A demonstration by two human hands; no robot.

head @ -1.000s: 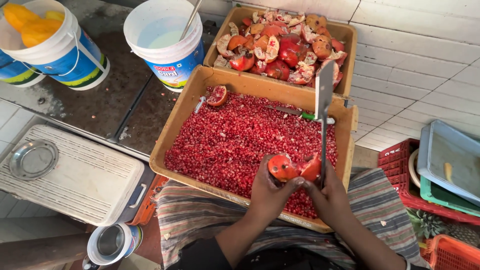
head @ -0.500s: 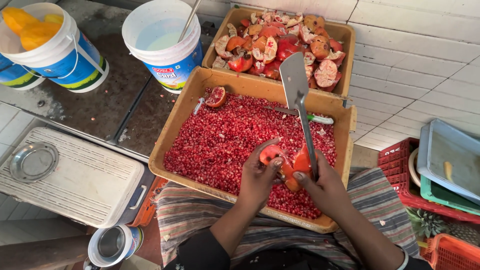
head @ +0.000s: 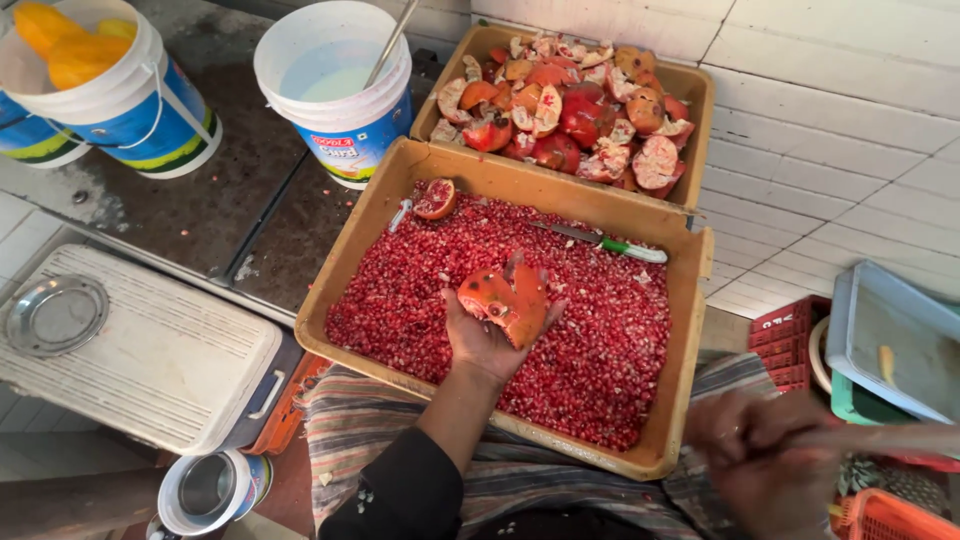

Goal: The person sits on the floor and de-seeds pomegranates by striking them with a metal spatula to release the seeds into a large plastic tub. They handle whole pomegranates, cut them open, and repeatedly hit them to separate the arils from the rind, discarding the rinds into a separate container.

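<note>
My left hand (head: 487, 338) cups a cut pomegranate piece (head: 507, 300), cut side down, over a wooden tray (head: 686, 330) full of red pomegranate seeds (head: 590, 350). My right hand (head: 750, 462) is low at the right, off the tray's near corner and blurred by motion. It grips a large knife (head: 885, 437) whose blurred blade points right. A small green-handled knife (head: 598, 240) lies on the seeds near the far rim. A pomegranate half (head: 435, 198) rests in the tray's far left corner.
A second tray (head: 696, 95) behind holds pomegranate shells and pieces. Left of it stands a white bucket (head: 335, 95) with a spoon, and farther left a bucket (head: 95, 95) of orange fruit. A white box (head: 160, 365) carries a metal dish (head: 55, 315). Red crates (head: 790, 330) and a grey tray (head: 900, 345) sit at right.
My right hand has swung the knife away from the fruit, down and to the right. My left hand stays over the seeds with the pomegranate piece turned down in its palm.
</note>
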